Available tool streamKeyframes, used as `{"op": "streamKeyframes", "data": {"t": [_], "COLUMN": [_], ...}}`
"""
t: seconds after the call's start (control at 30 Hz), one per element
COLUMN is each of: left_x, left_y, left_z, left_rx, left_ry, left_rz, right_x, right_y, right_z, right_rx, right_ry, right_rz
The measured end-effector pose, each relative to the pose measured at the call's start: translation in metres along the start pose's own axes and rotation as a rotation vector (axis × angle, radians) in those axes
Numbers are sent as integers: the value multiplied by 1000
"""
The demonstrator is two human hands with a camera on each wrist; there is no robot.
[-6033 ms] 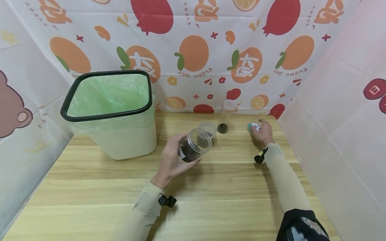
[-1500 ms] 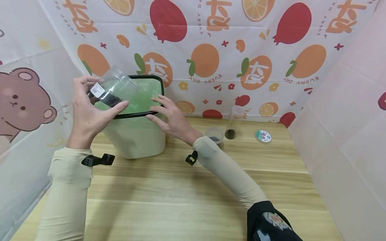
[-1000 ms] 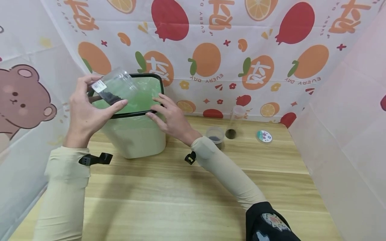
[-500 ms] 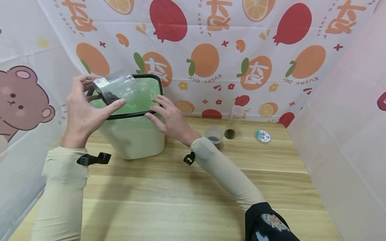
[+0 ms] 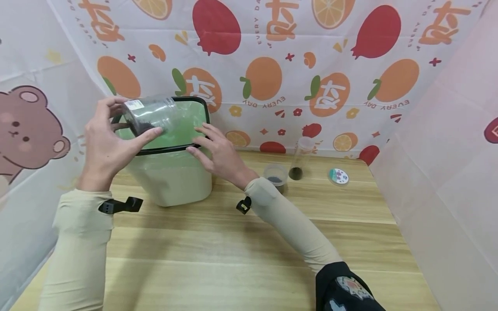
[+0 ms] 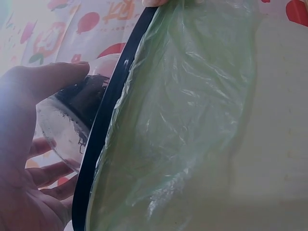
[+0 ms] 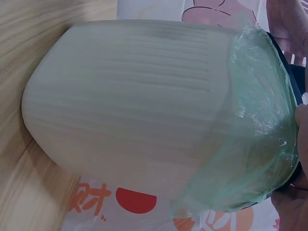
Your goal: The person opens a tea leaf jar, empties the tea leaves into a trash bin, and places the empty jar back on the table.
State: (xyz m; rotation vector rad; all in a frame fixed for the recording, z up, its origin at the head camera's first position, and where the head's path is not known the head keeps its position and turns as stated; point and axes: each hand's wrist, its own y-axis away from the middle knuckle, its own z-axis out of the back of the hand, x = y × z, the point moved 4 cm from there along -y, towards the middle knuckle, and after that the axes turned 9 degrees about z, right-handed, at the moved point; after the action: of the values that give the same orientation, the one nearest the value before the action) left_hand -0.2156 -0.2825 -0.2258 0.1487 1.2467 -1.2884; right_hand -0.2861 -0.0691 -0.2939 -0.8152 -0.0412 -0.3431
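My left hand (image 5: 105,142) grips a clear plastic jar (image 5: 153,113) with a white label, tilted almost onto its side above the trash bin (image 5: 177,183). Its mouth points right, over the bin's opening, and dark loose bits lie along its lower wall. The bin is cream, with a black rim (image 5: 165,150) and a pale green bag (image 6: 192,86) lining it. My right hand (image 5: 221,153) holds the bin's rim at the front right corner, fingers over the edge and thumb outside. In the left wrist view the rim partly hides the jar (image 6: 62,130).
Right of the bin, a small clear tub (image 5: 275,178) with dark contents stands on the wooden table (image 5: 249,250). Beside it is a tall clear tube (image 5: 301,153) with dark material at its bottom. A round patterned lid (image 5: 338,176) lies farther right. Printed sheets surround the table.
Over six seconds, my left hand has carried the jar from the table's middle to the bin; my right hand has left the patterned lid for the rim. Lately the jar has tipped closer to level.
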Motion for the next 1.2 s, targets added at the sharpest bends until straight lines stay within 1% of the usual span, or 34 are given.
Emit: {"op": "streamKeyframes", "data": {"t": [0.17, 0.27, 0.47, 0.8, 1.03, 1.2], "left_x": [7, 10, 11, 11, 9, 7], "left_y": [-3, -4, -5, -8, -9, -10], "left_z": [-1, -2, -3, -4, -7, -8], "left_rx": [-9, -14, -23, -33, -22, -5], "left_ry": [-19, -35, -61, -49, -104, -127], "left_rz": [-10, -31, -69, -116, -122, -91], "right_x": [0, 0, 0, 0, -1, -1], "right_y": [0, -1, -1, -1, -1, -2], "right_z": [-2, -2, -1, -2, 0, 0], "right_rx": [-6, -14, -15, -15, -17, -15], "right_ry": [-2, 5, 17, 11, 8, 4], "right_rz": [4, 6, 12, 13, 5, 0]}}
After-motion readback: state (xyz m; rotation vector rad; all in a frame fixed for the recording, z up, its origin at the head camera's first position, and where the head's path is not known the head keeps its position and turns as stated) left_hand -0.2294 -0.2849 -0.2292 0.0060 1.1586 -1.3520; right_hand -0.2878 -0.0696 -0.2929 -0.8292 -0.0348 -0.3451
